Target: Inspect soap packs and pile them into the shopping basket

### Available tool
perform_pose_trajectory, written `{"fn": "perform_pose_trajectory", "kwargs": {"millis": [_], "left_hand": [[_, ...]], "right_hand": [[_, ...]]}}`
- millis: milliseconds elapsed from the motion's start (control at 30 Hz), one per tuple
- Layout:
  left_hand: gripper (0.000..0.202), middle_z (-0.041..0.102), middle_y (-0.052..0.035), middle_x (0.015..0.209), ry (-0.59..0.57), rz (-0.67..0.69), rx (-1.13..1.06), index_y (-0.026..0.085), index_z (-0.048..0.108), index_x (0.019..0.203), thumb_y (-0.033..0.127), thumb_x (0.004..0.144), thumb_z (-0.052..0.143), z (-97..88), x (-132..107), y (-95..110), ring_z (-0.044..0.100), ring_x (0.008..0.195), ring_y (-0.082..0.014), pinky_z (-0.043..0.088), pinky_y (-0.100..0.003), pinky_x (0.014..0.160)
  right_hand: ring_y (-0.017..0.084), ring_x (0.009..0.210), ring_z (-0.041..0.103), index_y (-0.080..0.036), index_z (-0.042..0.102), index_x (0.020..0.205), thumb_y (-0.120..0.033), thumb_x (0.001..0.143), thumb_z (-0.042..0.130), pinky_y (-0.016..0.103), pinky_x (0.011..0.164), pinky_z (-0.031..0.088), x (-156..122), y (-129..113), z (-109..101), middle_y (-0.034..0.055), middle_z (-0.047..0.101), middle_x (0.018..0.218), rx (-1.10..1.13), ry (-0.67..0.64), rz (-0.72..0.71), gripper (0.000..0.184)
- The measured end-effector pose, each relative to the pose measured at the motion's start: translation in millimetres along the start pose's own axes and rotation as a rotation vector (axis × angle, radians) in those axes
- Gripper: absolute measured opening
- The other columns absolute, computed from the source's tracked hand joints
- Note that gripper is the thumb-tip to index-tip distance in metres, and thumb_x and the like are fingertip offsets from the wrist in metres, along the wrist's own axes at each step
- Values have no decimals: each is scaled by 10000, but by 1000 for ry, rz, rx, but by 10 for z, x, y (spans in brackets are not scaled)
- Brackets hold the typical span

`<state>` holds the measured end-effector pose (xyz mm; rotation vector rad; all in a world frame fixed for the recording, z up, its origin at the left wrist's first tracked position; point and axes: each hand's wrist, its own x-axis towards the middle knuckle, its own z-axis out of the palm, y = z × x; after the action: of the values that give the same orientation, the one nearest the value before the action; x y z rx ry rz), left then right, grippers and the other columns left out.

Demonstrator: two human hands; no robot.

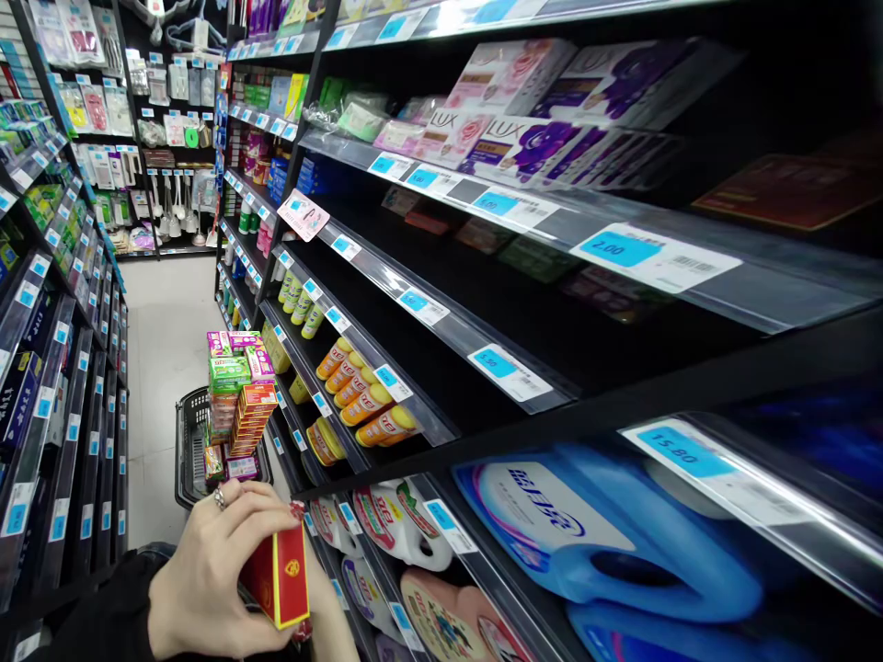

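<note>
My left hand [213,561], with a ring on one finger, is closed around a small red box [281,579] with yellow edges and a gold emblem on its end. Its fingers lie over the top of the box and the thumb is beneath. Behind the box shows part of my right hand or wrist [323,598]; its fingers are hidden. Beyond the hands, a black basket [185,460] stands on the floor. It holds stacked boxes: green ones [230,370], purple ones [259,362] and a tall stack of red-orange ones [254,418].
Shelving runs along the right, with LUX soap boxes [517,142], orange bottles [365,395] and a large blue detergent bottle [607,533]. Another shelf rack [62,368] lines the left. Between them, the aisle floor [162,313] leads to a wall of hanging goods [176,138].
</note>
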<state>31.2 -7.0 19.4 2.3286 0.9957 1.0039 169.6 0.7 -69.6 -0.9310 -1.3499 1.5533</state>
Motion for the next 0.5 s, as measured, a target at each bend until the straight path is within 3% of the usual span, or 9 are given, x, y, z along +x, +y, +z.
{"fn": "perform_pose_trajectory", "kwargs": {"millis": [67,167,267,367,500], "left_hand": [[702,671,-84,1117,-33,-23,-24,246,439,1205,279,591,777,-23,-26,-30,638,1023,-275,480,-381,886],[734,636,-50,1126,-15,-73,-148,299,404,1229,216,604,779,-114,-85,-114,620,1034,-245,486,-355,902],[765,593,-22,1131,-26,-175,-304,344,405,1243,131,602,765,-197,-169,-244,595,1033,-216,511,-310,868],[714,550,-20,1184,-49,-285,-441,368,430,1245,133,647,743,-201,-254,-376,565,1075,-213,538,-271,814],[632,525,-35,1226,-40,-391,-602,335,464,1197,148,663,745,-105,-299,-505,561,1111,-232,541,-278,829]], "right_hand": [[246,1100,599,-268,585,1123,-254,812,595,385,1005,438,-13,-17,-15,47,625,1143,6,14,-27,311],[280,1148,569,-279,546,1143,-243,665,751,415,1017,421,-62,-88,-119,63,591,1211,32,9,-76,521],[317,1191,529,-272,511,1105,-325,540,846,449,1011,416,-144,-193,-255,95,530,1281,69,64,-165,659],[296,1150,537,-282,491,1106,-414,582,822,432,983,426,-234,-350,-315,87,544,1211,16,98,-204,633],[263,1075,546,-302,482,1128,-396,631,791,389,938,441,-286,-620,-205,58,518,1137,-180,135,-260,592]]}}
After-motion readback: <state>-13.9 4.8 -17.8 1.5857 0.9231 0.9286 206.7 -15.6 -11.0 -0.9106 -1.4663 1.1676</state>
